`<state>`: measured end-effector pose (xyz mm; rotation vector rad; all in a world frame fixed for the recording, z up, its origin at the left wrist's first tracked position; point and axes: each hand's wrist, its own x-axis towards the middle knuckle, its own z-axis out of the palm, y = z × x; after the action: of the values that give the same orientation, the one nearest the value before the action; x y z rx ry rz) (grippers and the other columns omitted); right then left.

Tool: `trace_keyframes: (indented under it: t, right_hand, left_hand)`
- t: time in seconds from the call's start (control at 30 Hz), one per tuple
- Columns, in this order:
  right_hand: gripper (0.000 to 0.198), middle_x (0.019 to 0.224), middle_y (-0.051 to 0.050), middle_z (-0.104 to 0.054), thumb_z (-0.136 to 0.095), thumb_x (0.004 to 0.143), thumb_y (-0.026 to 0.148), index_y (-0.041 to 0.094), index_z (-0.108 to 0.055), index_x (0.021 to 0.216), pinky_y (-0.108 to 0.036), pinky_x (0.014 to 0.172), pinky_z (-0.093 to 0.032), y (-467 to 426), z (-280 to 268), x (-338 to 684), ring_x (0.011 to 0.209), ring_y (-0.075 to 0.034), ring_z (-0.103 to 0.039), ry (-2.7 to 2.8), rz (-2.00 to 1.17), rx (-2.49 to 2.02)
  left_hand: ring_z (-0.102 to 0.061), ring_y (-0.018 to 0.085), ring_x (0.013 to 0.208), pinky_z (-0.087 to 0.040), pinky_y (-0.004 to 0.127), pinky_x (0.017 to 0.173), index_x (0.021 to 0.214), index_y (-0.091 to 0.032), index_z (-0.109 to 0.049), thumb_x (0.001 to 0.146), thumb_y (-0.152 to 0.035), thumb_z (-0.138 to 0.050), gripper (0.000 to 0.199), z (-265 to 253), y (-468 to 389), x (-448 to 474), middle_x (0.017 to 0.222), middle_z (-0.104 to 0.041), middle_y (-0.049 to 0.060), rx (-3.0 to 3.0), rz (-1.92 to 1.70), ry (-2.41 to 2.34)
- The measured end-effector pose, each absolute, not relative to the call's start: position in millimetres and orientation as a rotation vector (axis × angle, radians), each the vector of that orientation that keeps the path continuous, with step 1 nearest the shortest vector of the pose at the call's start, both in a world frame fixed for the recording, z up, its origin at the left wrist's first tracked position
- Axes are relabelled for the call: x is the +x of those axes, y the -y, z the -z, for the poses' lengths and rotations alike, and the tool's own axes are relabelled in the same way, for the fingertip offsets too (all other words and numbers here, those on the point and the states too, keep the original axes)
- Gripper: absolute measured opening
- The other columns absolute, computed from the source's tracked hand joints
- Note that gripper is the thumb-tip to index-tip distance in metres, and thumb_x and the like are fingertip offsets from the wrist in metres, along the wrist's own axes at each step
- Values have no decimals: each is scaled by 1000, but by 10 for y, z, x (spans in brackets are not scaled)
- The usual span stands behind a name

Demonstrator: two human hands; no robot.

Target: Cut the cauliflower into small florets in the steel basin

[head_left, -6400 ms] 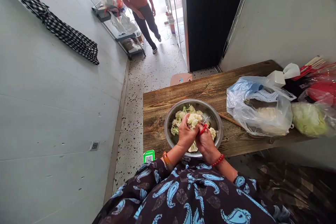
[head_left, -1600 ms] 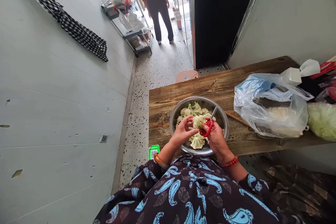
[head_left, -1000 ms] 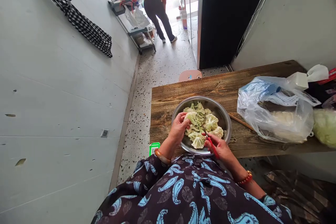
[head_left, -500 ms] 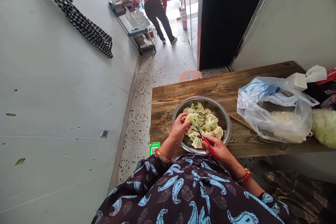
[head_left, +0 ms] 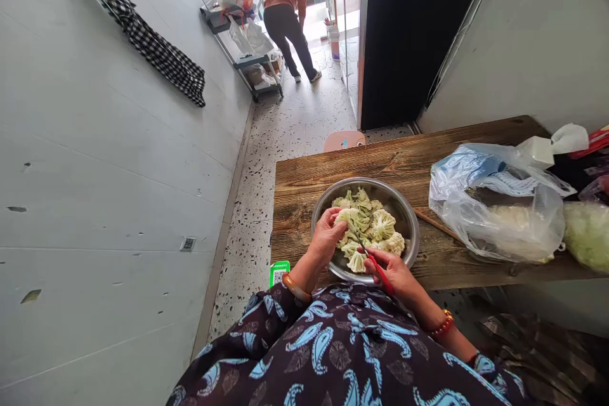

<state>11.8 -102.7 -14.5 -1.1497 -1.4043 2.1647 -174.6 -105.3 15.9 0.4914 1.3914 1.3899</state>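
Over the left part of a metal bowl [head_left: 413, 228], my left hand [head_left: 326, 233] is closed on a pale green-white cauliflower floret [head_left: 346, 218]. My right hand [head_left: 391, 269] grips red-handled scissors [head_left: 378, 266], whose blades point up and left to the floret's stem. Whether the blades are fully closed is too small to tell. Several cut cauliflower pieces [head_left: 383, 223] lie in the bowl beneath both hands.
The bowl stands on a wooden table [head_left: 304, 187]. To its right are a chopstick-like stick [head_left: 440, 226] and a clear plastic bag [head_left: 495, 203]. A green QR card [head_left: 279, 273] is at the table's left edge. Beyond, a person [head_left: 285, 19] bends by the doorway near a cart [head_left: 254, 62].
Both hands, the floret and the scissors stay in nearly the same place over the bowl. The whole view has shifted very slightly.
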Motion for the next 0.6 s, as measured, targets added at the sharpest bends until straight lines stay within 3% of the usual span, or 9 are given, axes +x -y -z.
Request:
trace_keyframes:
  t: [0.1, 0.6]
  right_hand:
    - [73, 67, 1, -57, -69, 71, 70, 16, -67, 120, -20, 42, -32, 1028, 135, 113, 46, -7, -43, 1311, -2270, -1146]
    - [67, 62, 3, -49, -72, 71, 67, 15, -69, 114, -20, 42, -26, 994, 110, 96, 47, -6, -37, 1324, -2239, -1134]
  left_hand:
    - [-50, 7, 63, -32, 19, 51, 99, -17, -58, 66, -30, -77, 41, -177, 1064, -1740, 80, -59, -1, 491, -1399, -1387]
    - [-54, 9, 65, -35, 19, 50, 100, -16, -56, 68, -36, -79, 44, -119, 1137, -1727, 84, -60, 0, 561, -1403, -1375]
